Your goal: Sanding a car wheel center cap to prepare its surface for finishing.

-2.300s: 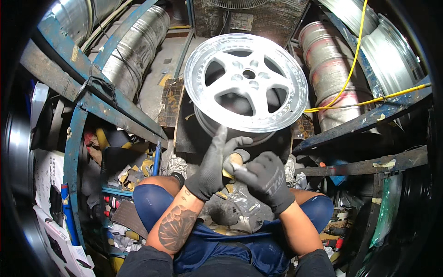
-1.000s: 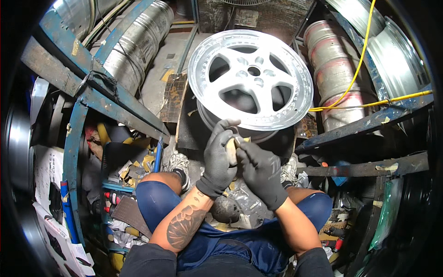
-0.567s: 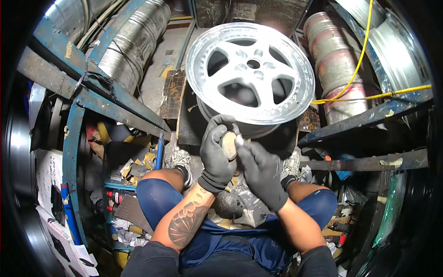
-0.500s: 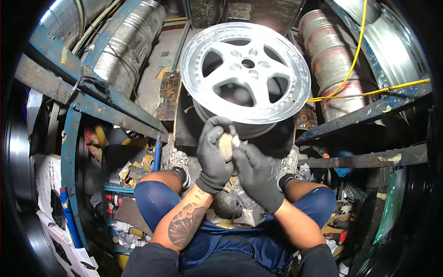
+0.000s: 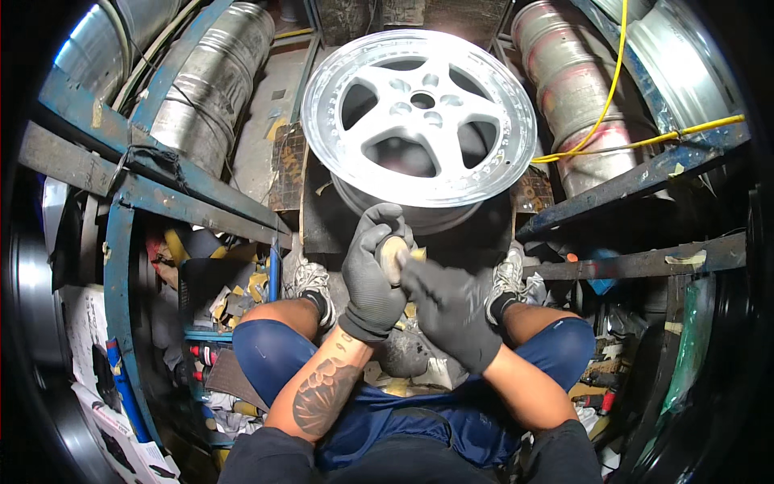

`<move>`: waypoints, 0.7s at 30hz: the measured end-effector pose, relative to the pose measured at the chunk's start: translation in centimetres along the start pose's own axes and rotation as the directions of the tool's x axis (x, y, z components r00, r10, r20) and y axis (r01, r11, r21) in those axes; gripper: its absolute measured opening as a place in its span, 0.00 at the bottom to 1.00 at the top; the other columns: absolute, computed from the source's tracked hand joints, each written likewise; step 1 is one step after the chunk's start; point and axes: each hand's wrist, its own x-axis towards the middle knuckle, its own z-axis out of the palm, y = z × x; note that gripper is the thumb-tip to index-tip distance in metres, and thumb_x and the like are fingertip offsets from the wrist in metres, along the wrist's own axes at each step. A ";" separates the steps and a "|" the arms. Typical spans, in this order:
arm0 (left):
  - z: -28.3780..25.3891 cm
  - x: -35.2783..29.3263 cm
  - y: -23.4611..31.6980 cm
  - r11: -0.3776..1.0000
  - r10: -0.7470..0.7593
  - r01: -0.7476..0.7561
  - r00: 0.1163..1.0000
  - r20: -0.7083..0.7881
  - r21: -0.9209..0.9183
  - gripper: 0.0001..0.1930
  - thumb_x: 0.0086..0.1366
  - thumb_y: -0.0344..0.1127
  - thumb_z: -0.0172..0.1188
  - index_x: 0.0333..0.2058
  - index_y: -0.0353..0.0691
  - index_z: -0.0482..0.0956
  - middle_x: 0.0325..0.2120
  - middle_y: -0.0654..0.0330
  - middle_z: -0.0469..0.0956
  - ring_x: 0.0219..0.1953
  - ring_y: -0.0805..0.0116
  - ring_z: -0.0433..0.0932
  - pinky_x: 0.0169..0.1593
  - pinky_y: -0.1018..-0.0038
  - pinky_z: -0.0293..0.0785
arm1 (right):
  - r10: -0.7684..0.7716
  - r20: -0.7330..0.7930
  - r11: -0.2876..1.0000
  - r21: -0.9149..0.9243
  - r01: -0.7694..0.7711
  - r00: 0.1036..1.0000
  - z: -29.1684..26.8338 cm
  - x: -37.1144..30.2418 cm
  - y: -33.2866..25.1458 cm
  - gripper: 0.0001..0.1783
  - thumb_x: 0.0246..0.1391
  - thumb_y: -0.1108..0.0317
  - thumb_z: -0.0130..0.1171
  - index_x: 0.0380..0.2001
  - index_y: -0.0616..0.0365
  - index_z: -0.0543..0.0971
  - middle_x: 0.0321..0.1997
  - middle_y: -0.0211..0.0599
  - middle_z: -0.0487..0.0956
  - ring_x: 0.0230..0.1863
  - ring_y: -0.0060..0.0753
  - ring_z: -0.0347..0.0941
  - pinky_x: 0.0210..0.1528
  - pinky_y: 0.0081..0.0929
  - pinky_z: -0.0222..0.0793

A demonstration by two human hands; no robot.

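My left hand [image 5: 373, 270], in a dark grey knit glove, is closed around a small round tan disc like a sanding pad [image 5: 393, 260], its flat face turned to the right. My right hand [image 5: 447, 306], gloved alike, is at the disc with its fingers drawn together against the face. Motion blurs those fingertips, and what they pinch cannot be made out. A small yellowish piece [image 5: 418, 253] shows just beyond them. Ahead of both hands a silver five-spoke wheel rim [image 5: 435, 133] lies tilted on a dark stand [image 5: 322, 218].
Blue metal frames [image 5: 201, 198] flank me, with more rims stacked at left [image 5: 214, 89] and right [image 5: 576, 105]. A yellow cable [image 5: 605, 145] crosses the right rail. Sandpaper scraps [image 5: 234, 298] litter the left shelf. A dark rounded object [image 5: 403, 355] lies between my knees.
My right hand has shifted slightly left, bringing its fingertips onto the disc's face. My left hand keeps its hold on the disc. The whole view has shifted a little.
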 end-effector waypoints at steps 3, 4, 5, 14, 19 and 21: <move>-0.7 1.0 -1.1 0.984 -0.069 0.077 0.996 0.054 -0.162 0.14 0.64 0.30 0.49 0.48 0.37 0.70 0.32 0.58 0.70 0.35 0.65 0.73 0.44 0.70 0.75 | 0.000 0.167 0.994 -0.110 0.019 0.986 -1.0 0.0 -0.2 0.16 0.56 0.71 0.60 0.48 0.54 0.82 0.32 0.47 0.83 0.32 0.51 0.81 0.32 0.41 0.75; -0.8 0.9 -2.3 0.978 0.141 -0.143 0.990 0.026 0.151 0.14 0.64 0.30 0.49 0.48 0.37 0.70 0.32 0.57 0.70 0.34 0.65 0.73 0.44 0.70 0.75 | -0.029 0.037 0.998 -0.046 0.031 0.999 -0.7 1.1 0.4 0.16 0.55 0.71 0.60 0.48 0.53 0.82 0.32 0.47 0.83 0.32 0.52 0.81 0.32 0.40 0.75; -1.2 0.7 -3.0 0.830 0.341 -0.333 0.938 0.065 0.448 0.14 0.64 0.30 0.49 0.48 0.37 0.70 0.32 0.57 0.70 0.34 0.65 0.73 0.44 0.69 0.75 | -0.050 -0.095 0.999 0.014 0.051 0.994 -0.3 1.8 0.6 0.17 0.54 0.71 0.60 0.48 0.53 0.82 0.32 0.47 0.83 0.32 0.52 0.81 0.32 0.40 0.75; 1.2 0.0 -0.5 0.968 -0.183 0.176 0.983 -0.020 -0.178 0.16 0.64 0.31 0.49 0.50 0.37 0.69 0.32 0.57 0.70 0.34 0.64 0.73 0.41 0.70 0.76 | -0.031 0.061 0.992 -0.120 0.038 0.998 -1.7 1.4 -0.3 0.16 0.55 0.74 0.59 0.47 0.54 0.84 0.32 0.48 0.83 0.32 0.48 0.82 0.34 0.38 0.76; -0.4 0.7 0.7 0.940 -0.097 0.121 0.991 0.090 -0.318 0.14 0.66 0.32 0.50 0.50 0.38 0.70 0.30 0.59 0.67 0.35 0.63 0.70 0.40 0.66 0.72 | 0.348 0.140 0.895 0.245 -0.373 0.927 -3.1 0.6 2.0 0.08 0.62 0.67 0.60 0.39 0.60 0.83 0.25 0.31 0.81 0.22 0.26 0.76 0.27 0.28 0.72; -0.4 -0.1 1.2 0.923 -0.110 0.142 0.988 0.109 -0.357 0.15 0.67 0.36 0.50 0.49 0.38 0.72 0.29 0.59 0.67 0.35 0.62 0.70 0.40 0.65 0.71 | 0.491 0.220 0.569 0.653 -0.501 0.843 -4.4 1.3 2.6 0.14 0.67 0.62 0.57 0.44 0.63 0.80 0.28 0.28 0.76 0.20 0.18 0.70 0.26 0.21 0.71</move>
